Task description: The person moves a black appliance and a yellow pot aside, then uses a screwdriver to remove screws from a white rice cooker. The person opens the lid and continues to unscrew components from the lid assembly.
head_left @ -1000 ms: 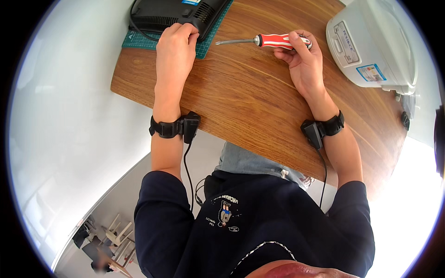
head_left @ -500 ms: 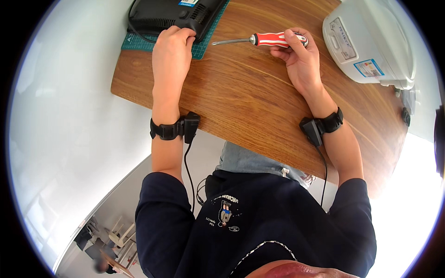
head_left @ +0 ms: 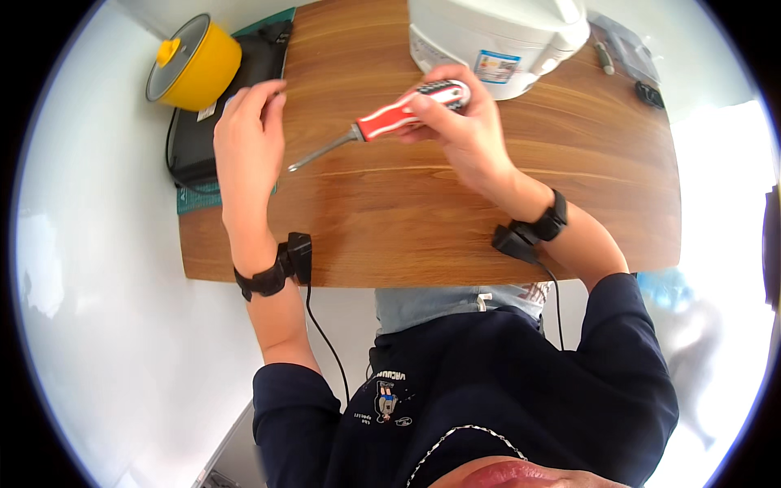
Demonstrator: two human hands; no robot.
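Red-handled, one screwdriver (head_left: pixel 382 124) lies across a wooden table (head_left: pixel 455 220), its handle grasped in the fingers of the right hand (head_left: pixel 460 130), its steel shaft pointing left of the white rice cooker (head_left: pixel 496 32). One left hand (head_left: pixel 248 138), fingers loosely curled and holding nothing, rests far left of the cooker on the edge of one black appliance (head_left: pixel 211 122). One yellow pot (head_left: pixel 194 61) sits on that appliance. A small rectangular blue, red and white label marks the cooker's front. The cooker's top is cut off; small dark objects to its right are hard to make out.
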